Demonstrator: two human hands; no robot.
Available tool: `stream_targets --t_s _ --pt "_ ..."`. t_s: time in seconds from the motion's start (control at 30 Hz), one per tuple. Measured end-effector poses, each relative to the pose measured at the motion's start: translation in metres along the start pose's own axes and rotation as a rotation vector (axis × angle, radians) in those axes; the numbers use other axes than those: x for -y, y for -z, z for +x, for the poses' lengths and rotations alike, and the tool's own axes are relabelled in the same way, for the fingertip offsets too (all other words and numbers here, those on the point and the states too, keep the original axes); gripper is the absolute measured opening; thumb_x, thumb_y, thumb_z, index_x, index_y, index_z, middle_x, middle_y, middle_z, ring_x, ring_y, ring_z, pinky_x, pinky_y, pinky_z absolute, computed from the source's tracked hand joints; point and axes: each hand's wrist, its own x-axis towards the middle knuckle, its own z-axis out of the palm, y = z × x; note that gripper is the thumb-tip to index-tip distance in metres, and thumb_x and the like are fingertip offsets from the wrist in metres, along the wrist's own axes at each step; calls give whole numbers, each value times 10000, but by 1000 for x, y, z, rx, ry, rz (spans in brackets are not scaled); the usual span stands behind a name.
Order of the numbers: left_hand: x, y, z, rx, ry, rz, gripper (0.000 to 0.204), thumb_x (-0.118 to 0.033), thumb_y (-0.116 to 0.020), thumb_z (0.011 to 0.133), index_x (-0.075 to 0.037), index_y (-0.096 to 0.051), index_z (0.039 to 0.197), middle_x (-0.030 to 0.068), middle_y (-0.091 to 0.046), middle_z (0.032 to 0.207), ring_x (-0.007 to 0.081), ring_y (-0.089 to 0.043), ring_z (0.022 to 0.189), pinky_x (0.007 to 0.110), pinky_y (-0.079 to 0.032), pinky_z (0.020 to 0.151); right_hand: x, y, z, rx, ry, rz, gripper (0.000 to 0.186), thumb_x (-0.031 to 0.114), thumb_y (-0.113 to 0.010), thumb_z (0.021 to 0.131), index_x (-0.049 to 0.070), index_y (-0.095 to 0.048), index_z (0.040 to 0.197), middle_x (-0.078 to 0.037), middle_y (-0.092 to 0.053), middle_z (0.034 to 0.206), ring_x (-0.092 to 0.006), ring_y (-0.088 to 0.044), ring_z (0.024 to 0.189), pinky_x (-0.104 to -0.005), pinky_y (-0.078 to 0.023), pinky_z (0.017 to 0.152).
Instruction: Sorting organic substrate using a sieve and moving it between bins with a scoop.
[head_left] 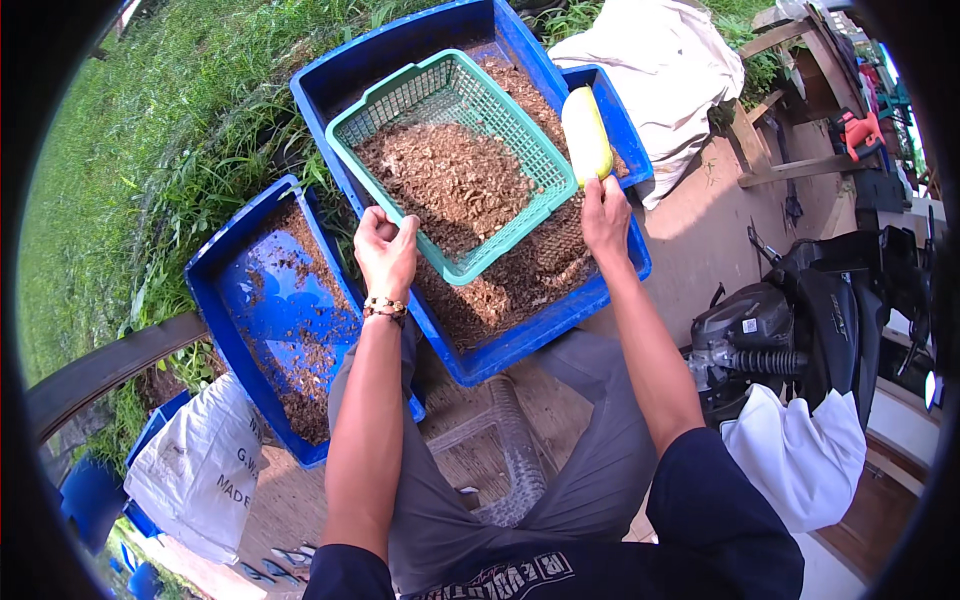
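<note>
While both hands clasp it | left hand (386,250), right hand (606,215) closed on green basket (450,160) rims | light, stiff plastic; loose brown crumbs (450,180) shift | hold opposite rims

Daylight was bright and even, with sun glare on the white sack (665,60) and the wet blue tray (275,290). Shadows were soft. Fisheye distortion bent straight edges; a black vignette ringed the sharp frame.

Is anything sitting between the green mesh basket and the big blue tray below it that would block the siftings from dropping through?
Nothing visible does. Both hands, left and right, grip the green plastic mesh basket directly over the large blue plastic tray. The pale yellow scoop lies on the tray's far side.
</note>
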Motion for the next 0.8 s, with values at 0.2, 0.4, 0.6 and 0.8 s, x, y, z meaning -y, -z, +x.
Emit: stream_targets --t_s 0.2,0.4,0.6,0.8 --pt "0 16 13 -71 -186 76 189 -60 -682 834 -55 -496 868 -18 -584 668 28 -478 575 213 -406 517 -63 -54 -93 8 -501 -269 490 458 -452 945 -6 -611 943 -257 -669 931 -454 -619 926 -536 -450 817" --pt "-3 22 13 -56 -93 -66 173 -66 -670 861 -83 -500 892 10 -631 744 60 -558 594 220 -493 492 -12 -134 -150 -13 -655 -10 563 476 -440 952 -59 -608 898 -302 -643 940 -474 -598 926 -546 -441 811" --pt "-9 22 13 -93 -110 -125 185 -59 -672 869 -63 -488 893 15 -615 718 51 -532 571 213 -455 473 -9 -187 -124 39 -647 222 686 501 -330 975 -107 -624 853 -344 -612 820 -513 -559 856 -556 -406 833" --pt "-17 21 11 -125 -97 -187 184 -48 -669 867 -75 -488 885 14 -623 726 55 -546 574 218 -480 475 -36 -185 -73 182 -1047 1100 542 595 -301 929 79 -432 830 -80 -447 578 -190 -419 434 -329 -322 389"
